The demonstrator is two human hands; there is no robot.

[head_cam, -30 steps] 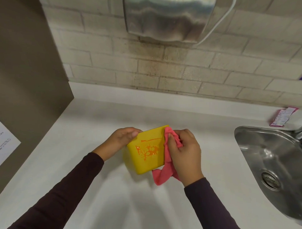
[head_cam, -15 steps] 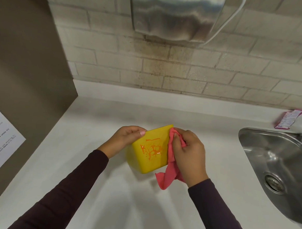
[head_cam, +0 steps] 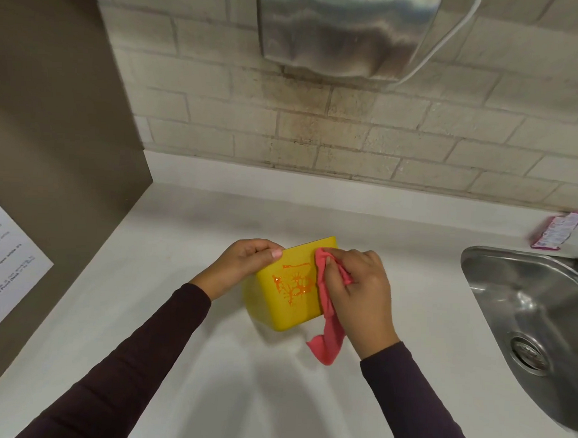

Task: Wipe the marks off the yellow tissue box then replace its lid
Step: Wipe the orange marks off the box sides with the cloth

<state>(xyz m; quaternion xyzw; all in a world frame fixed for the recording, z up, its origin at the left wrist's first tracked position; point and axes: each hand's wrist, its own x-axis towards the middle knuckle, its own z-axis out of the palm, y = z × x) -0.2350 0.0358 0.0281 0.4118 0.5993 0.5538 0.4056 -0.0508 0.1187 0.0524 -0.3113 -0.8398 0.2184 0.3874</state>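
The yellow tissue box [head_cam: 278, 303] sits tilted on the white counter [head_cam: 146, 312], one flat face turned up toward me. Orange marks [head_cam: 293, 283] are smeared across that face. My left hand [head_cam: 243, 266] grips the box's left upper edge, thumb on top. My right hand [head_cam: 360, 293] is closed on a pink cloth [head_cam: 329, 335] and presses it against the box's right edge, beside the marks. The cloth's loose end hangs down onto the counter. No lid is in view.
A steel sink [head_cam: 533, 319] with a drain lies at the right. A pink packet [head_cam: 559, 230] rests by the wall behind it. A metal dispenser [head_cam: 346, 30] hangs on the brick wall. A brown panel with a paper sheet [head_cam: 4, 268] stands at the left.
My view has shifted slightly. The box and both hands keep nearly the same hold, and the cloth stays at the box's right edge. The orange marks look unchanged.
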